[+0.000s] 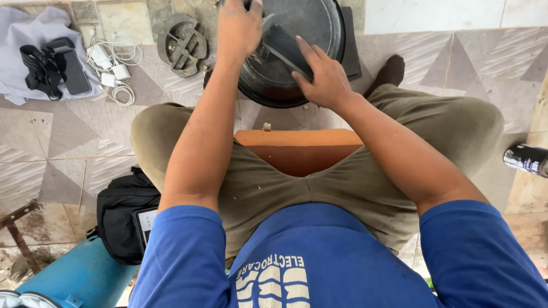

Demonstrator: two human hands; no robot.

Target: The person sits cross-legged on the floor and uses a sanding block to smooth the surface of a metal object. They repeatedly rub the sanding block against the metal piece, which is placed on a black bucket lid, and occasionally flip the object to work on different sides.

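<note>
A round black metal pan-like part (319, 28) rests on the tiled floor in front of me, between my knees. My left hand (238, 28) is closed on a small metal piece at the pan's left rim. My right hand (322, 74) lies on a flat dark strip (285, 48) that slants across the inside of the pan, fingers stretched along it. I sit on an orange stool (297, 149).
A round metal casting (182, 44) lies left of the pan. White chargers and cables (114, 65), a phone (75, 71) and a black strap sit at upper left on grey cloth. A black bag (120, 214), a blue cylinder (80, 279) and a dark can (526, 158) are nearby.
</note>
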